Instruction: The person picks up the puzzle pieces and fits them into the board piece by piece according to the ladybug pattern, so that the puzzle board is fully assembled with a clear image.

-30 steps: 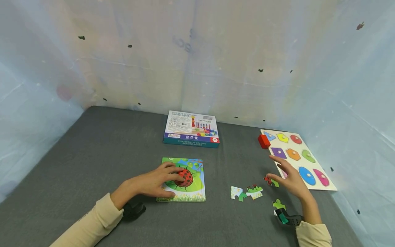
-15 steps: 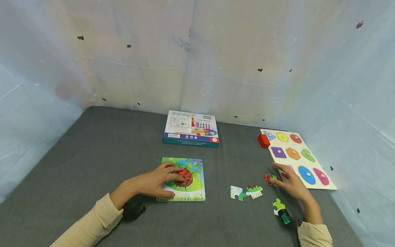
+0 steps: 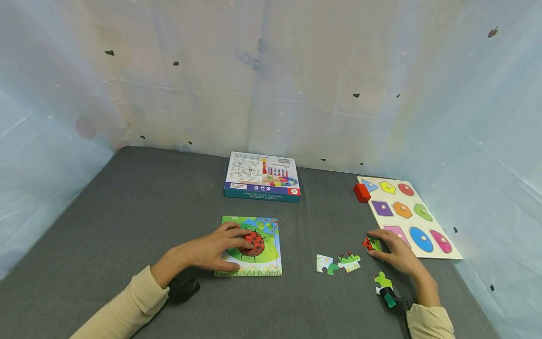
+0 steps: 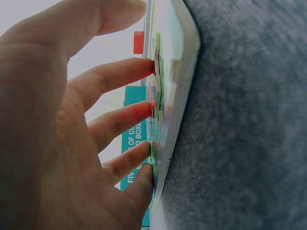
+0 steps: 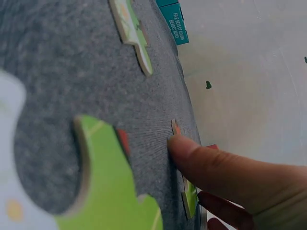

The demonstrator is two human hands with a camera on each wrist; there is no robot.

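My left hand (image 3: 216,247) rests spread on a ladybug jigsaw puzzle (image 3: 271,256), its fingertips on the picture; the left wrist view shows the fingers (image 4: 115,79) reaching its surface. At the right, my right hand (image 3: 400,256) is low over a red and green puzzle piece (image 3: 375,244), thumb at the near side and index finger beyond the far side. In the right wrist view the thumb (image 5: 211,160) overlaps this piece (image 5: 190,199), which lies flat. A green and white piece (image 3: 383,280) lies by the right wrist. Two more pieces, one white and green (image 3: 323,262), one green (image 3: 349,262), lie between the hands.
A box (image 3: 262,195) of beaded blocks lies behind the ladybug puzzle. A cream shape board (image 3: 409,224) with several coloured shapes is at the far right, with a red block (image 3: 362,193) against its left edge. Pale sheeting (image 3: 296,94) rises behind the grey tabletop (image 3: 169,188).
My right hand has come down and closer to the red and green piece, its index finger moving nearer. The left hand stays on the ladybug puzzle.
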